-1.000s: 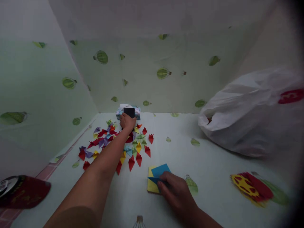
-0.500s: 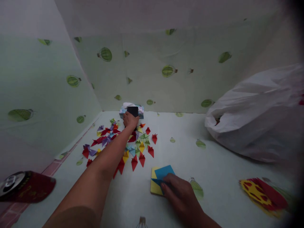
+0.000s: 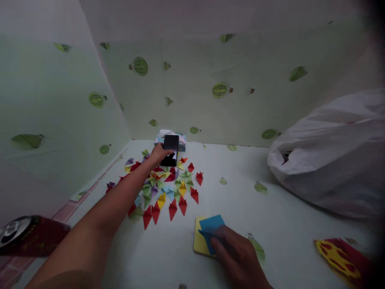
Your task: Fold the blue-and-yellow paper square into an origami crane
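Note:
My left hand [image 3: 159, 153] is stretched far forward to a black smartphone [image 3: 171, 160], which leans upright against a tissue box [image 3: 182, 143]. One finger reaches across the phone's screen; the other fingers are partly hidden, and the hand does not appear to grip the phone. Close to me, my right hand [image 3: 237, 249] pinches a partly folded sheet of blue origami paper [image 3: 213, 223]. That sheet lies over a yellow stack of square paper [image 3: 199, 241]. Around and below my left forearm spread many small folded paper pieces [image 3: 173, 209] in red, yellow, green, purple and blue.
A red drink can [image 3: 36, 236] is at the left edge. On the right sits a large white plastic bag [image 3: 327, 156]. A yellow and red cut-out piece [image 3: 338, 257] lies at the lower right. Balloon-patterned walls [image 3: 192, 80] bound the back and left.
My left hand has shifted to the phone's left side, uncovering more of its screen. The view has turned slightly left. My right hand still pinches the blue paper.

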`<act>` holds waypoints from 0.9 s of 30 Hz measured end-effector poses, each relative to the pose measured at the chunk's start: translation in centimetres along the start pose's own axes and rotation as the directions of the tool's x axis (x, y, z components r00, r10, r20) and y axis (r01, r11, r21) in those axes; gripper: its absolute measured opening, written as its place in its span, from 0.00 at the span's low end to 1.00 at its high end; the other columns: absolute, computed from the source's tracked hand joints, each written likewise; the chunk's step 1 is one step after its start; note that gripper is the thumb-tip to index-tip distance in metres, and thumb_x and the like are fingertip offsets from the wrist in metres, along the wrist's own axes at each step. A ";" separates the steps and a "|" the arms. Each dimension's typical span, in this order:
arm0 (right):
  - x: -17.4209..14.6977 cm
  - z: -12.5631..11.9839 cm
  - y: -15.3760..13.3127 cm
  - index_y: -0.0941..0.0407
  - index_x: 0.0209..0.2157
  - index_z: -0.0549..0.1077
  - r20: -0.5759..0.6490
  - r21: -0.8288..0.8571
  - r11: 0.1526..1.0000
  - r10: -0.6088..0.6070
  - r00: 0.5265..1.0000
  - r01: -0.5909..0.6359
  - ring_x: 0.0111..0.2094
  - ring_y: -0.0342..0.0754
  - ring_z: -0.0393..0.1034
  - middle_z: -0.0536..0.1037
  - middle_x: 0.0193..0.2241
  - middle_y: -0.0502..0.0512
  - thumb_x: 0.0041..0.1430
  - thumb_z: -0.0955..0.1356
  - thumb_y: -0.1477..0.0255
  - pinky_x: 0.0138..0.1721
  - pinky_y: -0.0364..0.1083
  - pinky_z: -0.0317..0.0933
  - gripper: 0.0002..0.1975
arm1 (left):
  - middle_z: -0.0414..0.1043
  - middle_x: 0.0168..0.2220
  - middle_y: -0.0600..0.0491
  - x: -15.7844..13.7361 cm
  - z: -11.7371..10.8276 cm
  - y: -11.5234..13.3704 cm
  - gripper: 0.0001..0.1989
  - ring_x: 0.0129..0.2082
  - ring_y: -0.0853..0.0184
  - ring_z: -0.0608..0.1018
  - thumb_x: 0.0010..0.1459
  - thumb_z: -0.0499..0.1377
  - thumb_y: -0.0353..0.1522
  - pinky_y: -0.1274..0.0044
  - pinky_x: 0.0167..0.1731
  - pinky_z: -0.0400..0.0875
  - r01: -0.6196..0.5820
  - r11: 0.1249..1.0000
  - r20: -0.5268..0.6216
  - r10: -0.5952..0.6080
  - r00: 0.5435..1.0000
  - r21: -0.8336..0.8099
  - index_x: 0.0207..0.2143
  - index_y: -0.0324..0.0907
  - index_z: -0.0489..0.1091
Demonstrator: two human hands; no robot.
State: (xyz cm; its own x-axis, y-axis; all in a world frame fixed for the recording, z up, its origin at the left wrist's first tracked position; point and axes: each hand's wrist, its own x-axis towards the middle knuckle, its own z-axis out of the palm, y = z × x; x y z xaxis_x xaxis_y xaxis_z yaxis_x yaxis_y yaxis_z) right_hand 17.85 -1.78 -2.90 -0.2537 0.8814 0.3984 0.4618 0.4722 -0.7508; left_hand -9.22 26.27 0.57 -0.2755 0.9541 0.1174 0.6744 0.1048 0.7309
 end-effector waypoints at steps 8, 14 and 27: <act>0.2 -0.2 -0.1 0.55 0.27 0.68 0.005 -0.013 1.000 0.000 1.000 0.000 0.22 0.42 0.64 0.70 0.22 0.48 0.67 0.63 0.71 0.23 0.40 0.57 0.13 | 0.59 0.62 0.33 -0.7 3.2 2.7 0.48 0.59 0.42 0.69 0.47 0.69 0.37 0.59 0.54 0.67 0.087 0.985 -0.098 -0.072 0.993 0.150 0.66 0.39 0.50; 0.2 -0.3 -0.1 0.55 0.28 0.69 0.019 -0.017 1.000 -0.006 1.000 0.006 0.21 0.42 0.64 0.70 0.22 0.49 0.68 0.63 0.70 0.23 0.41 0.58 0.13 | 0.57 0.63 0.32 -1.4 4.3 3.9 0.46 0.61 0.41 0.66 0.52 0.64 0.38 0.59 0.54 0.66 0.152 0.975 -0.156 -0.127 0.980 0.163 0.67 0.39 0.46; 0.3 -0.4 -0.4 0.55 0.26 0.69 0.017 -0.008 0.999 0.034 0.999 -0.034 0.21 0.42 0.65 0.71 0.22 0.49 0.66 0.64 0.70 0.23 0.40 0.58 0.13 | 0.59 0.61 0.30 -1.2 5.2 4.0 0.44 0.57 0.37 0.69 0.50 0.65 0.38 0.56 0.51 0.66 0.140 0.980 -0.201 -0.110 0.973 0.139 0.65 0.38 0.51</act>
State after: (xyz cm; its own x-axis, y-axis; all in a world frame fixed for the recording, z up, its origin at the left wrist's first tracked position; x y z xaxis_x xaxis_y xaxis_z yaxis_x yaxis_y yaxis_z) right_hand 17.93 -1.66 -2.31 -0.2520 0.8969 0.3634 0.4770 0.4419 -0.7598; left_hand -2.66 27.01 -0.14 -0.4804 0.8606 0.1688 0.7176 0.2751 0.6399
